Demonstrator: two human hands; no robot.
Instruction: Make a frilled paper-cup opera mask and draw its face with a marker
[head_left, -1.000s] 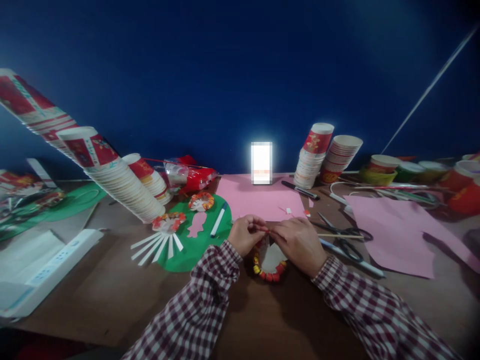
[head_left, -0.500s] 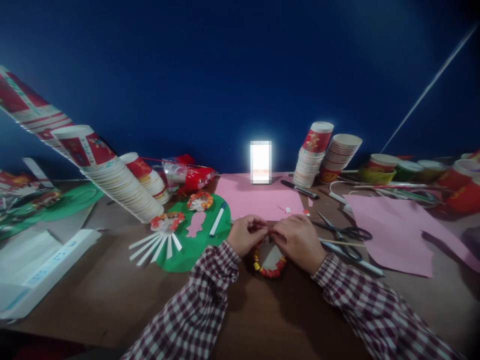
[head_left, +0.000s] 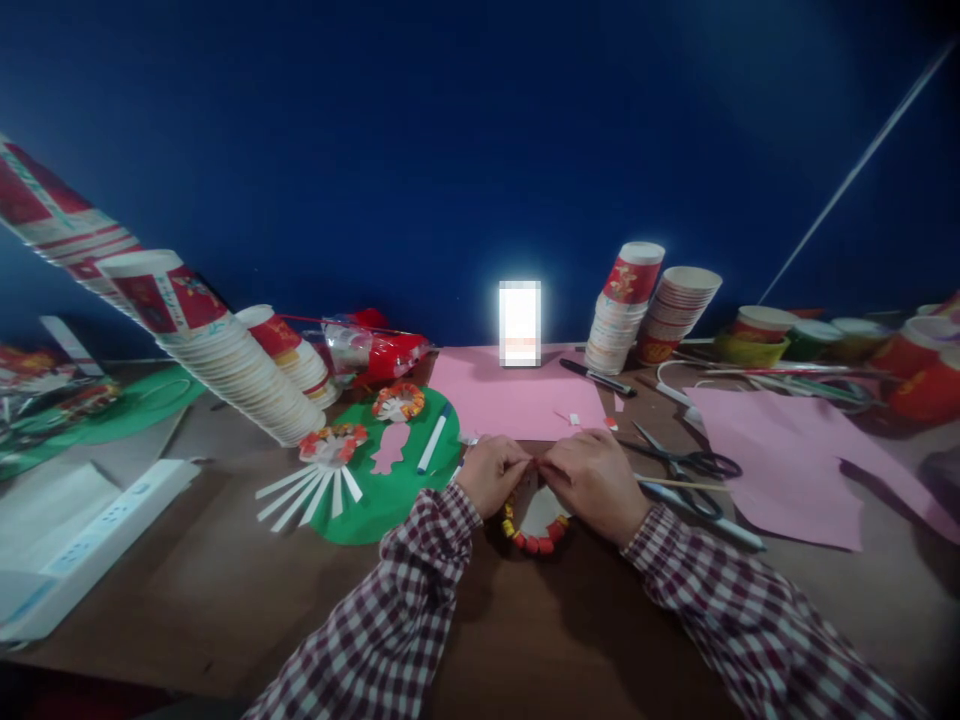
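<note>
My left hand (head_left: 491,475) and my right hand (head_left: 596,480) meet at the far rim of a cut paper cup (head_left: 541,515), fingertips pinched together on it. Red and yellow curled strips ring the cup's near edge, and its inside is white. My fingers cover the far part of the rim. Left of my hands lies a green paper piece (head_left: 442,495) bearing a small curled-rim cup craft (head_left: 398,402), a pink paper cutout (head_left: 391,447) and a capped marker (head_left: 433,440). Another cup craft with long white strips (head_left: 334,455) overlaps its left edge.
Scissors (head_left: 686,465), a thin wooden stick (head_left: 686,484) and pink paper (head_left: 787,470) lie to the right. Stacked paper cups (head_left: 247,360) lean at the left; more cup stacks (head_left: 616,320) stand at the back. A white power strip (head_left: 105,540) is at far left. A blurred bright rectangle (head_left: 520,322) stands behind.
Both hands stay pinched at the cup's far rim, with only slight finger movement. The whole view has shifted a few pixels; other things lie as before.
</note>
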